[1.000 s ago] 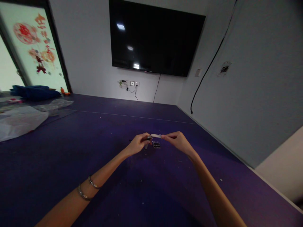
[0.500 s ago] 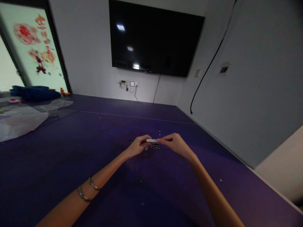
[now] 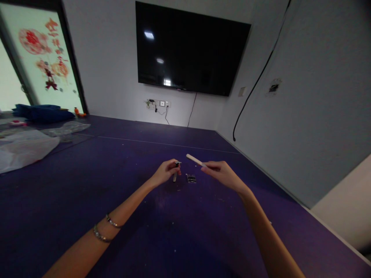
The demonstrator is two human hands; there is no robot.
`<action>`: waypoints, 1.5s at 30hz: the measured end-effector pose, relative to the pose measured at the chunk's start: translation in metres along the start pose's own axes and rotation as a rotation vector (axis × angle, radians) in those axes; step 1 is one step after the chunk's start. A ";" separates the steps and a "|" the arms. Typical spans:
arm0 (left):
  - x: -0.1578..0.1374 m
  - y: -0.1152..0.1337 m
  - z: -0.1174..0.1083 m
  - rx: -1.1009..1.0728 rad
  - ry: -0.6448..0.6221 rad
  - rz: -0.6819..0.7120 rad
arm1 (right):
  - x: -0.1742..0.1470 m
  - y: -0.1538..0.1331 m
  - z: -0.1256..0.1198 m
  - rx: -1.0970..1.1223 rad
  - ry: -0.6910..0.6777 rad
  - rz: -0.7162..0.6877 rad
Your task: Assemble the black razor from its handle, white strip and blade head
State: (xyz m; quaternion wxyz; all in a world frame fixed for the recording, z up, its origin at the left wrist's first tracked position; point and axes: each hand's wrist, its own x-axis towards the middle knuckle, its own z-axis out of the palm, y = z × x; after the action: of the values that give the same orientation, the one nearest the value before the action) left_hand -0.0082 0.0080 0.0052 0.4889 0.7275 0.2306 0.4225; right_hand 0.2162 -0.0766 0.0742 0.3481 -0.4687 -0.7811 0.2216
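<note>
My left hand (image 3: 166, 172) is closed around a small razor-like tool (image 3: 175, 177), with a dark-and-pale handle pointing down and a silvery crosspiece at the top. The fingers cover part of it, so I cannot make out its exact kind. Pinched between the thumb and fingers of my right hand (image 3: 222, 173) is a pale stick with a rounded end (image 3: 194, 159), tilted up to the left and apart from the tool. Between and below my hands, a small dark-and-clear flat piece (image 3: 191, 178) lies on the purple surface (image 3: 162, 231).
A clear plastic bag (image 3: 26, 148) and dark blue cloth (image 3: 43, 113) lie at the far left, near a small orange thing (image 3: 79, 112). A black cable (image 3: 255, 90) hangs down the right wall. A television (image 3: 191, 50) is on the wall ahead.
My hands have moved apart. The pale stick, held level between both hands before, is now in my right hand alone and tilted. The razor-like tool in my left hand shows more clearly.
</note>
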 end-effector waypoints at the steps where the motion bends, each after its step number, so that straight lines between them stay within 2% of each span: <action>1: 0.000 0.003 -0.002 0.004 0.012 -0.005 | 0.000 0.001 0.000 -0.016 0.033 0.005; 6: 0.002 0.012 -0.009 0.014 0.062 -0.018 | 0.006 0.011 0.014 -0.199 0.240 0.019; 9: 0.003 0.015 -0.010 0.019 0.088 -0.019 | 0.013 0.016 0.029 -0.329 0.281 0.097; 16: 0.004 0.020 -0.011 -0.027 0.100 0.003 | 0.021 0.024 0.069 -0.679 0.087 0.380; 24: 0.003 0.020 -0.009 -0.042 0.086 0.010 | 0.025 0.046 0.116 -0.802 -0.029 0.443; 31: 0.002 0.019 -0.006 -0.015 0.086 -0.008 | 0.028 0.060 0.126 -0.820 -0.032 0.454; 45: 0.003 0.007 -0.004 0.000 0.045 -0.015 | 0.026 0.062 0.130 -0.823 -0.027 0.450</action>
State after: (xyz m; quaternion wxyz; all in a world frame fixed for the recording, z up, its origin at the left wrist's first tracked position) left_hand -0.0102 0.0093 0.0133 0.4865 0.7163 0.2469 0.4350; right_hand 0.1459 -0.0276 -0.0442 0.0665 -0.7226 -0.6874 -0.0307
